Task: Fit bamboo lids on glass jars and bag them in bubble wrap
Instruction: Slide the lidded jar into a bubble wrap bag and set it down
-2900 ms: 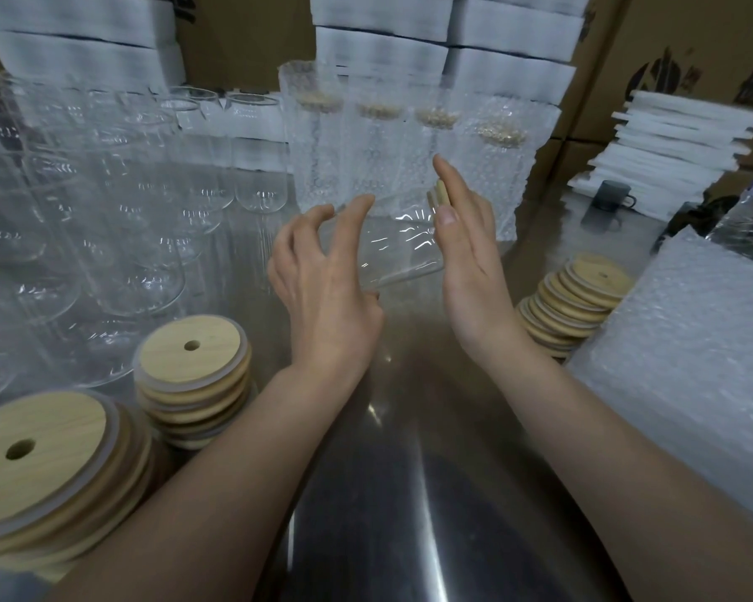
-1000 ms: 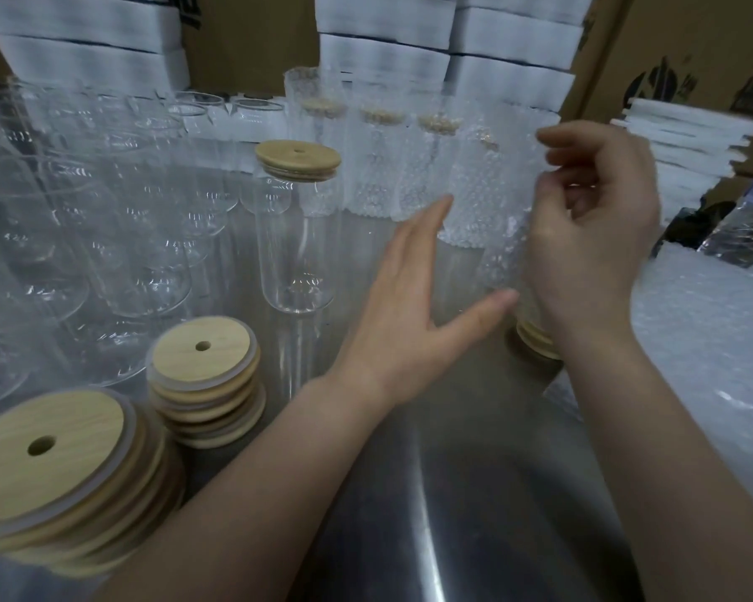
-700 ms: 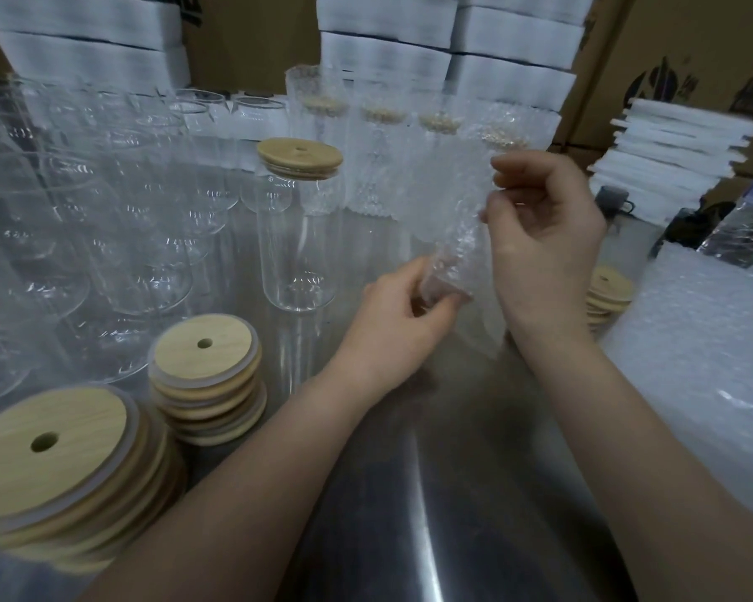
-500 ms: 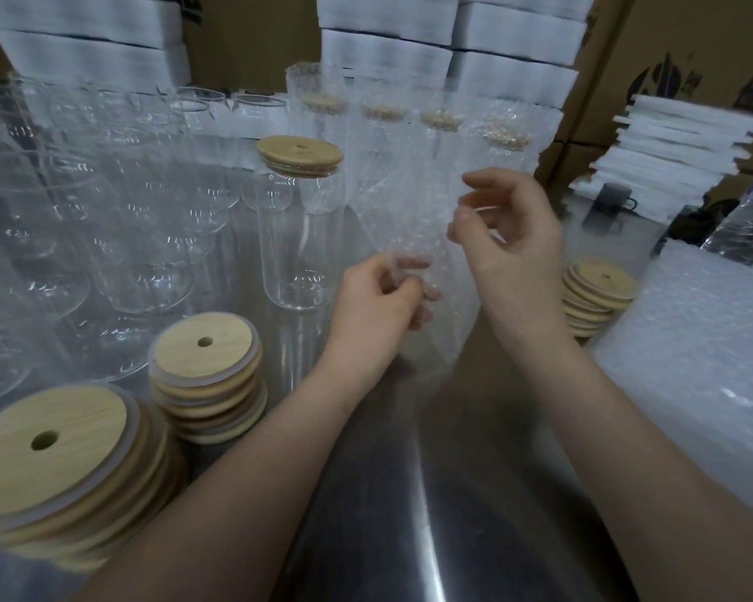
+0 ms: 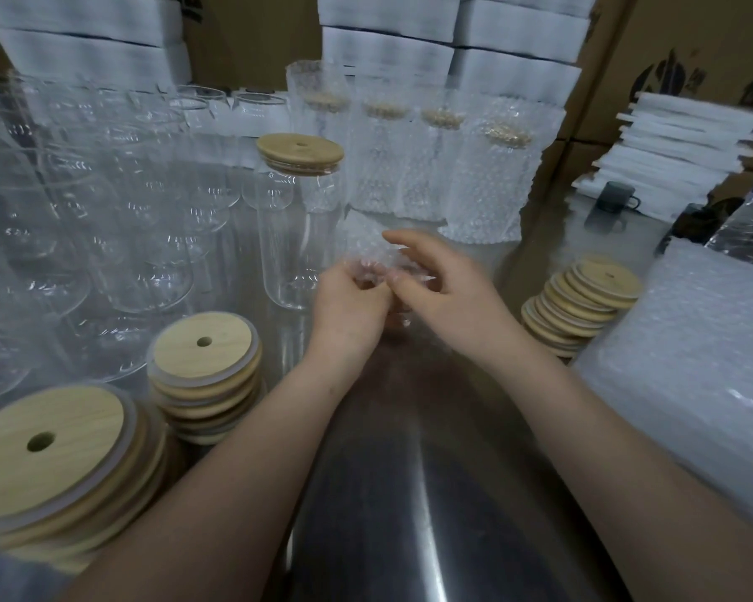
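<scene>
Head view: both hands meet over the middle of the steel surface, working one bubble wrap bag held in the air between them. The left hand has its fingers curled in and pinches the bag's lower edge. The right hand pinches the same edge just beside it with thumb and bent fingers, while its forefinger sticks out along the bag. The bag is clear, crumpled and partly blurred, so I cannot tell whether its mouth is parted.

Just left of the hands a tall glass jar stands upright on the surface, a bamboo lid seated on its top. Behind it stands a row of wrapped jars, each upright inside a bubble bag with its lid showing through. Bare jars without lids crowd the left side.

Loose lids sit in three stacks: a near stack at the lower left, a second stack just beyond it, and a leaning stack to the right of the hands. A pile of flat bubble bags lies at the right edge, touching that leaning stack. Further back are foam sheets, a dark mug and cardboard boxes
</scene>
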### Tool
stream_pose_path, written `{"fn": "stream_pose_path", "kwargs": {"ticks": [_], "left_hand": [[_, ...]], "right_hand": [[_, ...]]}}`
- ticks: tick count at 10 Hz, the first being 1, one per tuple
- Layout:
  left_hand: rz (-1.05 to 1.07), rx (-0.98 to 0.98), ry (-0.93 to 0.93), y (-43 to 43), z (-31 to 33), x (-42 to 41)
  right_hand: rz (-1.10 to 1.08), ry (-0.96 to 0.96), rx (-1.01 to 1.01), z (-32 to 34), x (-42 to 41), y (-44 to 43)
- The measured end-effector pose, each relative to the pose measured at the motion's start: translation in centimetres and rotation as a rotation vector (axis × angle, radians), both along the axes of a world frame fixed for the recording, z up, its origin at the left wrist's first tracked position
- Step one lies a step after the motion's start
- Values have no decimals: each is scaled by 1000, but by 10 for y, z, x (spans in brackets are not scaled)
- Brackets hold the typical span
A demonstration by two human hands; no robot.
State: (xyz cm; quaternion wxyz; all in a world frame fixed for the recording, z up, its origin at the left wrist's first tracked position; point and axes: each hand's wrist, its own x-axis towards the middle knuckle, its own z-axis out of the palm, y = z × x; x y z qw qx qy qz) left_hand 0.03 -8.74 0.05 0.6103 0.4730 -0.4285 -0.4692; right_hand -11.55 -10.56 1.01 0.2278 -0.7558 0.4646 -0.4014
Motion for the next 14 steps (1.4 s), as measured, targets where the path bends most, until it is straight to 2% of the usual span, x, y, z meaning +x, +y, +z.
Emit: {"fn": "stream_pose_path", "kwargs": {"ticks": [1, 2, 4, 5, 6, 7, 8, 9, 10, 11, 12, 13, 14], "left_hand": [[45, 9, -18, -2, -1, 1], [95, 12, -118, -5, -4, 0], [59, 50, -230, -5, -9, -4], [86, 107, -278, -4, -7, -2], [70, 146, -225, -3, -5, -2], [62, 199, -97, -5, -4, 1], [76, 235, -53, -8, -4, 4], [79, 230, -91, -10, -4, 6], [68, 206, -137, -6, -5, 8], [153, 272, -183, -5, 6, 7], [151, 173, -155, -4, -1, 10], [154, 91, -278, 0, -4, 10], [155, 153, -323, -4, -5, 9]], "right_hand": [[-49, 54, -116, -2, 1, 0], [-167, 115, -260, -2, -1, -3], [-307, 152, -503, 12, -5, -9], [-319, 132, -513, 22, -1, -12], [-297, 126, -425, 34, 5, -10], [-186, 63, -265, 49, 19, -4], [50, -108, -138, 61, 45, 2], [123, -159, -58, 62, 70, 2], [66, -14, -80, 55, 86, -4], [5, 62, -129, 47, 95, -12], [-37, 19, -188, 45, 93, -13], [-21, -84, -303, 47, 85, 0], [10, -365, -384, 55, 74, 16]]}}
